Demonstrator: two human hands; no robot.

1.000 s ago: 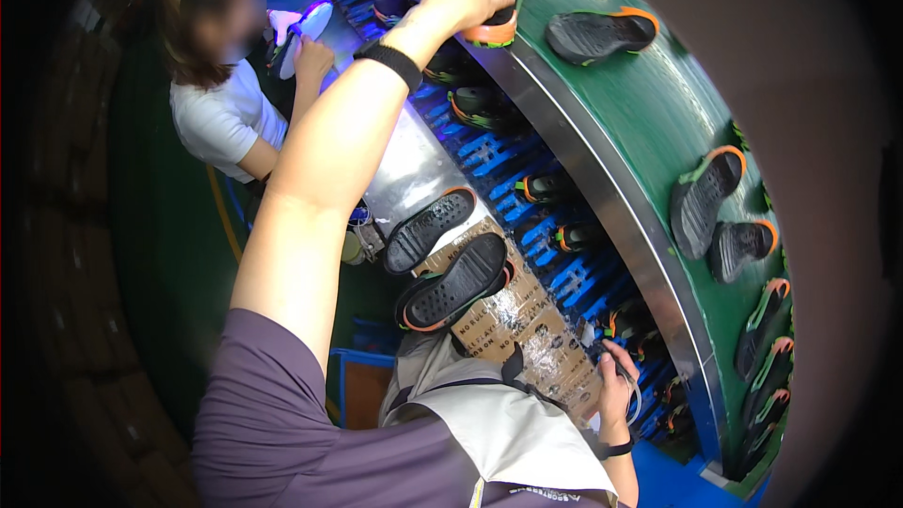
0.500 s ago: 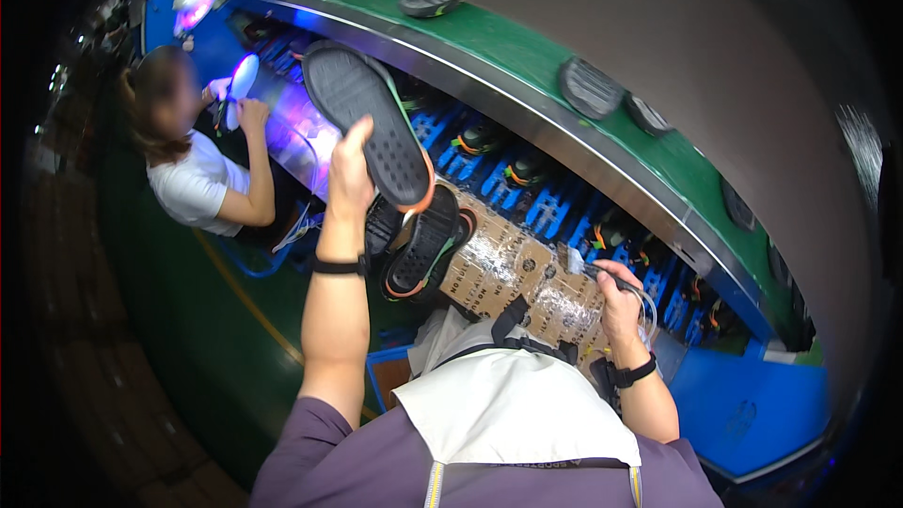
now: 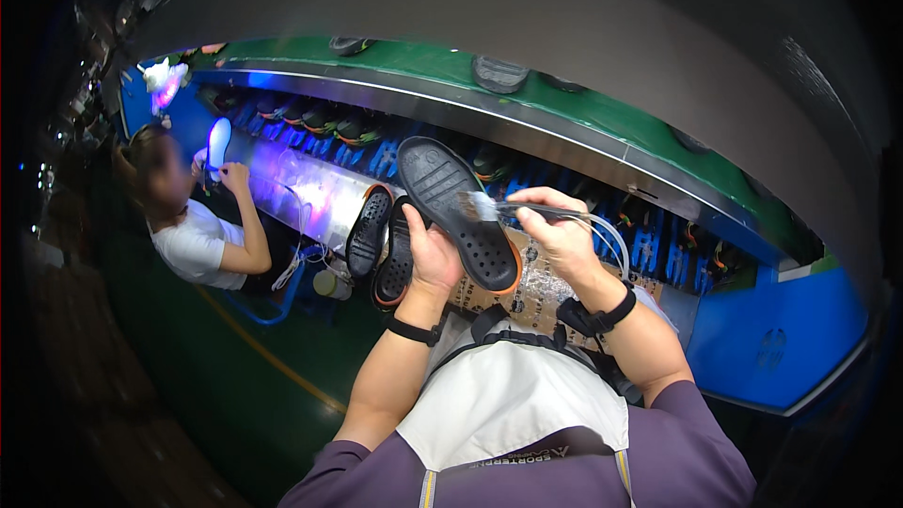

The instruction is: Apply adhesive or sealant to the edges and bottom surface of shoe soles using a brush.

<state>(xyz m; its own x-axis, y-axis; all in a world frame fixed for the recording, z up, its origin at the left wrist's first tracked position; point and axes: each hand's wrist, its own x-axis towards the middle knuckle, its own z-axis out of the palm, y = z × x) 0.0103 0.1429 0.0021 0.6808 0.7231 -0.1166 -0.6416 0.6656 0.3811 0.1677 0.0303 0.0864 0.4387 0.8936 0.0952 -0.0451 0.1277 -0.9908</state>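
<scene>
In my left hand I hold a black shoe sole with an orange edge at its heel, tilted up before me with its holed inner face showing. The thumb lies on the sole; the other fingers are hidden behind it. My right hand grips a brush by its dark handle, to which a clear tube runs. The brush's bristles touch the middle of the sole. Just left of my left hand, two more black soles lie on the bench, a nearer one and a farther one.
A cardboard-covered bench top lies below my hands. Behind it, shoes stand on blue racks under a metal ledge. Soles ride on a green belt beyond. To the left, a person in a white shirt handles a sole under violet light.
My left hand has brought the sole lower and to the right. My right hand has raised the brush leftward onto it. The view has shifted.
</scene>
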